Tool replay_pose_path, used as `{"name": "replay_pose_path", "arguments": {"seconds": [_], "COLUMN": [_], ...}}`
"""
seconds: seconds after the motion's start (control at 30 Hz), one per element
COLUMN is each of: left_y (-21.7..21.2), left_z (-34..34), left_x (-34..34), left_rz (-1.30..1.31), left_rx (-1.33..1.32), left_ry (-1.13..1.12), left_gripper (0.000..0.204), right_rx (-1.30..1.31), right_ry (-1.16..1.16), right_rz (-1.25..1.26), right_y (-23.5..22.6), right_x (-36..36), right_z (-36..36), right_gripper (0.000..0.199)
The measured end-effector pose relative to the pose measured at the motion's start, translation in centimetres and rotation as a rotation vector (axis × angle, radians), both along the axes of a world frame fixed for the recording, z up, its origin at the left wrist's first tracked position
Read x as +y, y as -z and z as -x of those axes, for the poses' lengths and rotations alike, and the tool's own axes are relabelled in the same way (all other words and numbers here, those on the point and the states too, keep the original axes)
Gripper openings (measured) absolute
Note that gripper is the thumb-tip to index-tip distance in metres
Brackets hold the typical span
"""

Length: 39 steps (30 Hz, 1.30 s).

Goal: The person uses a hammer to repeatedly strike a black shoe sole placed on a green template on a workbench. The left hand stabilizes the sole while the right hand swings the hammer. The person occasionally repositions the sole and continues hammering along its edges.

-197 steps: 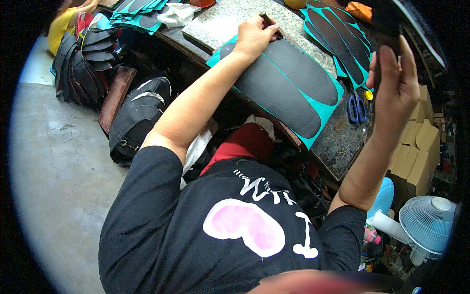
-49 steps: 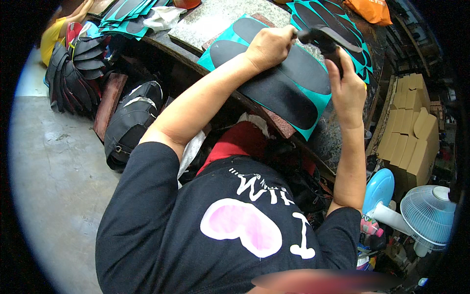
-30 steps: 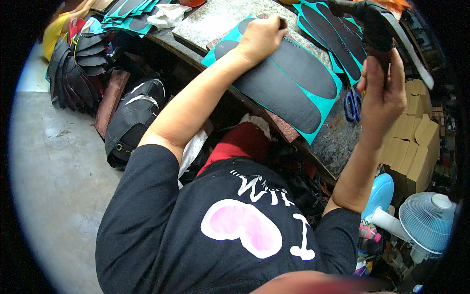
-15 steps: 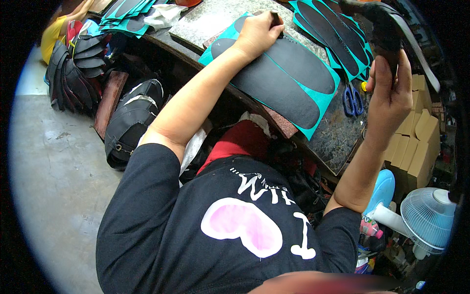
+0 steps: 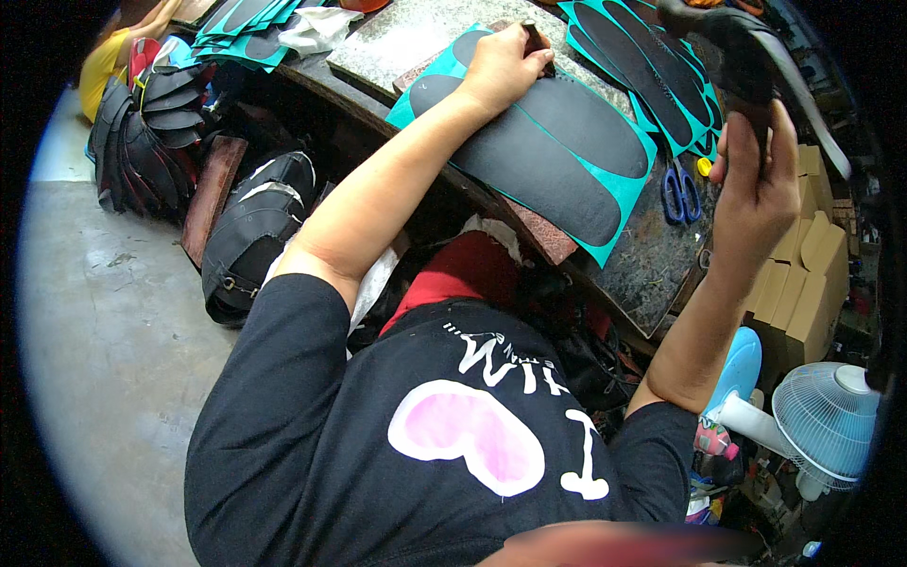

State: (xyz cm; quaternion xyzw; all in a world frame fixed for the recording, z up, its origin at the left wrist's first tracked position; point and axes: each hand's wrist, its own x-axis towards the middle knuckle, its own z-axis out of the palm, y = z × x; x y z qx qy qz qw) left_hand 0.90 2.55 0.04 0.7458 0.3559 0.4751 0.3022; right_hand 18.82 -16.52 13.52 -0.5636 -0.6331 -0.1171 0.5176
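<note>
My left hand [image 5: 505, 68] is closed around a small dark upright piece [image 5: 535, 38], its kind too hidden to tell. It rests over a turquoise sheet [image 5: 619, 203] bearing black sole-shaped panels [image 5: 553, 180], laid across the table's near edge. Raised at the right, my right hand [image 5: 756, 184] grips a dark handled tool [image 5: 742, 61]. Blur and shadow hide the tool's exact kind. Blue-handled scissors [image 5: 680, 194] lie below a pile of similar turquoise and black sheets [image 5: 642, 71], with a small yellow object [image 5: 704, 167] beside them.
A pale stone slab [image 5: 378, 47] sits on the dark worktable [image 5: 652, 274]. More cut sheets [image 5: 248, 28] and crumpled white material [image 5: 316, 30] are at the far left. A black bag [image 5: 260, 236] stands left of my legs; cartons [image 5: 798, 274] and a fan [image 5: 827, 425] are at the right.
My right hand and its tool have shifted slightly. My left hand has moved a little to the right, still closed on the small dark piece over the sheet.
</note>
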Motion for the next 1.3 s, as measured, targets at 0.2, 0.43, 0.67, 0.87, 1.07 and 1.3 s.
{"name": "replay_pose_path", "arguments": {"seconds": [0.2, 0.43, 0.67, 0.87, 1.07, 1.3], "left_y": [-0.6, -0.4, 0.2, -0.7, -0.5, 0.5], "left_z": [-0.9, 0.8, 1.5, 0.8, -0.2, 0.3], "left_x": [-1.8, 0.7, 0.8, 0.3, -0.9, 0.7], "left_rz": [-0.426, 0.183, 0.202, -0.341, -0.290, -0.064], "left_rx": [0.237, -0.450, -0.116, 0.120, 0.078, -0.025], "left_ry": [-0.004, -0.052, -0.030, -0.029, -0.104, -0.084], "left_gripper": [0.015, 0.014, 0.017, 0.017, 0.010, 0.018], "right_rx": [-0.165, -0.232, -0.109, 0.105, -0.171, -0.060], "right_ry": [0.094, 0.271, 0.097, -0.070, 0.196, 0.057], "right_rz": [0.334, 0.435, 0.281, 0.115, 0.368, 0.114], "right_y": [3.6, 5.2, 2.4, 0.5, 5.1, 0.7], "right_x": [1.9, 1.1, 1.6, 1.1, 2.5, 0.3], "right_z": [2.3, -1.3, 0.3, 1.9, 0.6, -0.6], "right_gripper": [0.037, 0.046, 0.044, 0.037, 0.042, 0.035]}}
